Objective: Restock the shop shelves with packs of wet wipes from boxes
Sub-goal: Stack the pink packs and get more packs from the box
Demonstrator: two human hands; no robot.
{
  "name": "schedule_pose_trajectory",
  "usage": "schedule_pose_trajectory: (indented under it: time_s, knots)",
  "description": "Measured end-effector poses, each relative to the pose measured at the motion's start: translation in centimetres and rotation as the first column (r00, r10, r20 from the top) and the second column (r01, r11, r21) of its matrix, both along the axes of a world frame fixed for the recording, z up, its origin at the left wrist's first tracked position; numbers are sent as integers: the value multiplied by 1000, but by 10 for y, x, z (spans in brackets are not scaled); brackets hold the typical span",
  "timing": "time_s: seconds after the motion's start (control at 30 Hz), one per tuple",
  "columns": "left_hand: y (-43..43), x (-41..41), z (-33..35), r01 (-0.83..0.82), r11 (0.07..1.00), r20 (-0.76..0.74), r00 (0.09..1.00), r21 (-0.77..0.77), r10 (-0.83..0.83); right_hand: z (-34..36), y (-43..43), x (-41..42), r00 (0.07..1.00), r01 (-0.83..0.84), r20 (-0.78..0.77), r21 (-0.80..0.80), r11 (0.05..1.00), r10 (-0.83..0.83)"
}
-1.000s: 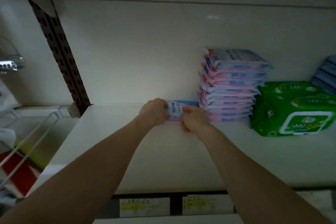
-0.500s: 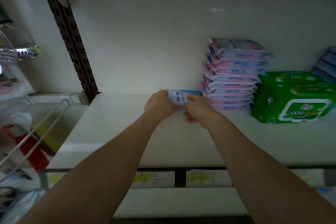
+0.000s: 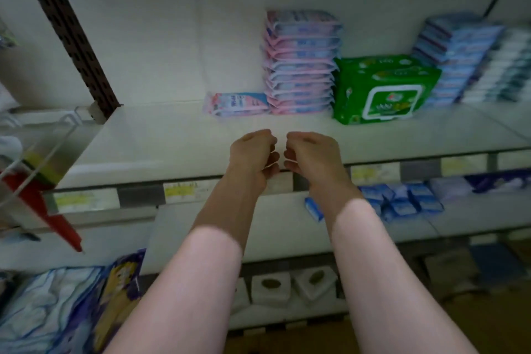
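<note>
A single pink-and-blue wet wipe pack (image 3: 237, 103) lies flat at the back of the white shelf (image 3: 172, 146), touching the left side of a tall stack of the same pink packs (image 3: 301, 66). My left hand (image 3: 253, 152) and my right hand (image 3: 313, 155) hover side by side over the shelf's front edge, well short of the pack. Both have loosely curled fingers and hold nothing. No box is in view.
Right of the pink stack stand a green wipe pack (image 3: 385, 89), a blue stack (image 3: 457, 57) and a white-teal stack (image 3: 505, 72). A brown slotted upright (image 3: 66, 29) bounds the shelf at left. Small blue packs (image 3: 402, 201) sit on the shelf below, tissue boxes (image 3: 287, 284) lower down.
Both hands let go of the pack, which now lies beside the pink stack, and drew back toward the shelf's front edge. The camera has tilted down, showing the lower shelves.
</note>
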State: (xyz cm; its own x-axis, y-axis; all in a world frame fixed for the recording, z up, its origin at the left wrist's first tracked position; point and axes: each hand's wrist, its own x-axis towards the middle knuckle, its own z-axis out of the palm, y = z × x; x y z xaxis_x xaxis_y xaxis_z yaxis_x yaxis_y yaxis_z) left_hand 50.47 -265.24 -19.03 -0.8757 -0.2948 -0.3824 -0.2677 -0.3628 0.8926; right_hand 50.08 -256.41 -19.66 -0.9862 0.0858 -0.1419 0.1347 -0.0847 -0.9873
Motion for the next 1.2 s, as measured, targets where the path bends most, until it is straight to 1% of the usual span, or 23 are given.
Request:
schedule_pose_trajectory:
  time_s: [0.1, 0.2, 0.3, 0.43, 0.53, 0.6, 0.77, 0.87, 1.0, 1.2]
  knots:
    - [23, 25, -8, 41, 999, 18, 999, -4, -41, -11, 23, 28, 998, 61, 11, 16, 998, -61]
    - [44, 48, -20, 138, 990, 44, 990, -8, -137, -23, 41, 56, 993, 101, 52, 33, 994, -103]
    - [58, 69, -31, 193, 981, 102, 977, -31, -189, -36, 57, 81, 984, 157, 84, -6, 988, -155]
    - [76, 88, -42, 267, 961, 190, 950, -74, -249, -51, 81, 109, 941, 279, 196, 8, 960, -275]
    - [90, 103, -58, 346, 938, 205, 920, -29, -333, -63, 89, 136, 898, 375, 228, 49, 926, -376]
    - [96, 115, -70, 421, 907, 230, 882, 9, -411, -73, 90, 157, 858, 440, 258, 74, 895, -444]
    - [102, 155, -99, 590, 807, 284, 772, 14, -569, -95, 86, 221, 780, 543, 311, 95, 835, -543]
    - [111, 186, -112, 668, 744, 310, 704, 15, -639, -108, 90, 261, 699, 624, 353, 127, 771, -623]
    - [126, 231, -122, 797, 604, 349, 569, -10, -745, -131, 102, 311, 551, 739, 398, 176, 650, -733]
    - [160, 289, -128, 922, 387, 359, 362, -1, -860, -147, 126, 380, 361, 864, 411, 191, 467, -837]
